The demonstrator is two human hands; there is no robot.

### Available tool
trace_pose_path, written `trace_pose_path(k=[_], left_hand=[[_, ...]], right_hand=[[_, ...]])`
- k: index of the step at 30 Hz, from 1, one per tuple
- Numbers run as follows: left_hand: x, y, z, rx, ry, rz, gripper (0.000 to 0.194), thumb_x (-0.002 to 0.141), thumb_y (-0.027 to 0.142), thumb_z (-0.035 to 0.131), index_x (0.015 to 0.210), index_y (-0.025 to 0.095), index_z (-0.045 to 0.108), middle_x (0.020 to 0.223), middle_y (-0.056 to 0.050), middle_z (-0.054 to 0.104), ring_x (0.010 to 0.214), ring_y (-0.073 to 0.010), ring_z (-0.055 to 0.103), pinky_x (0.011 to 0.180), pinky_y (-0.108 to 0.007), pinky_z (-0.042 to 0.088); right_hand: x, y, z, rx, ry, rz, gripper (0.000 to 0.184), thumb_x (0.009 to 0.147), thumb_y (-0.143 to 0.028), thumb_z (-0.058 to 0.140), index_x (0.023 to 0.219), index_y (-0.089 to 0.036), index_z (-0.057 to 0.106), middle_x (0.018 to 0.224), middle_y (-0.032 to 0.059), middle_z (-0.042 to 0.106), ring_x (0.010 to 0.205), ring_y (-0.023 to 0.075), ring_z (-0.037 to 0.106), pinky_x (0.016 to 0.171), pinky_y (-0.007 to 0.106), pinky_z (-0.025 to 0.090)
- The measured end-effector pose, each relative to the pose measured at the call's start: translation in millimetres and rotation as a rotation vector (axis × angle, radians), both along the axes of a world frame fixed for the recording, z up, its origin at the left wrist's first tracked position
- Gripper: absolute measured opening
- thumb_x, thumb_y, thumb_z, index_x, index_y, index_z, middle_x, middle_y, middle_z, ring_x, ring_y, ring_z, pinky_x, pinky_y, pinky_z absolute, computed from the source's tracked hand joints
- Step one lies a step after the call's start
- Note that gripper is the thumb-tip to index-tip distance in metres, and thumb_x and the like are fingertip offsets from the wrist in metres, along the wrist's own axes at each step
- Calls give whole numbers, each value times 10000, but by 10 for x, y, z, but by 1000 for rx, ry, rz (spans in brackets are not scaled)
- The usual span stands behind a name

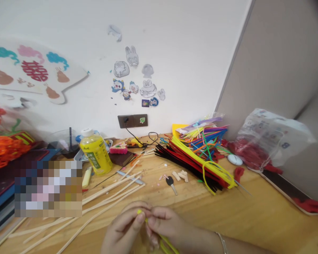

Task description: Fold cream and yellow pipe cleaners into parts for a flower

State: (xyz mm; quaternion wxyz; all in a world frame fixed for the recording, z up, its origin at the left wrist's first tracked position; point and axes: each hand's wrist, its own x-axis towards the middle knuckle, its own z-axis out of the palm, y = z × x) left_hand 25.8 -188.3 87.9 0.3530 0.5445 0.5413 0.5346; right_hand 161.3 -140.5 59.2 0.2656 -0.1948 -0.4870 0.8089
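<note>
At the bottom centre, my left hand [128, 227] pinches the yellow tip of a pipe cleaner [168, 245] between thumb and forefinger. Right beside it, my right hand [168, 224] has its fingers closed round the same yellow strand, which trails down below the palm and out of the picture. The middle of the strand is hidden by my fingers. Beyond the hands on the table lie a black-headed key [170, 181] and a few short cream pieces [180, 175]. Long cream pipe cleaners [108, 192] spread to the left.
A bundle of yellow, red and black pipe cleaners [185, 158] lies at the right back, near a white mouse [235, 159] and a plastic bag [274, 135]. A yellow drink bottle [96, 152] stands at the left. Orange flowers [6, 150] sit far left.
</note>
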Motion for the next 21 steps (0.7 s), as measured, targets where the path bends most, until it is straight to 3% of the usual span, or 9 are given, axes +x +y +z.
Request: trace_pose_path(k=[4, 8, 10, 15, 21], left_hand=[[19, 14, 65, -65, -143, 60, 144, 686, 340, 660, 629, 223, 721, 767, -48, 714, 815, -237, 638, 766, -280, 498], [-7, 15, 169, -104, -287, 166, 196, 659, 395, 684, 628, 204, 715, 743, -34, 698, 814, -221, 615, 757, -255, 490], [-43, 17, 222, -107, -372, 188, 211, 626, 410, 712, 627, 200, 712, 736, -21, 691, 820, -209, 602, 741, -233, 491], [-148, 47, 307, -126, -582, 253, 224, 532, 376, 784, 642, 194, 717, 740, 3, 692, 768, -170, 590, 654, -197, 516], [-189, 99, 298, -154, -672, 318, 205, 476, 311, 807, 625, 200, 720, 749, 4, 703, 770, -180, 600, 627, -220, 538]], right_hand=[[57, 14, 54, 236, -107, -54, 512, 710, -648, 508, 593, -150, 483, 485, -42, 436, 444, 65, 400, 486, 206, 331], [112, 26, 93, 523, -217, -134, 479, 813, -561, 425, 566, -155, 483, 524, -20, 456, 516, 90, 439, 529, 218, 335], [124, 38, 99, 583, -241, -179, 471, 829, -536, 412, 558, -156, 475, 538, -16, 453, 539, 98, 441, 542, 222, 331], [109, 104, 62, 460, -235, -217, 450, 786, -565, 456, 578, -166, 441, 570, -28, 395, 558, 99, 377, 536, 225, 289], [79, 192, 16, 169, -118, -365, 391, 690, -505, 552, 530, -172, 423, 543, -34, 380, 554, 105, 405, 574, 244, 320]])
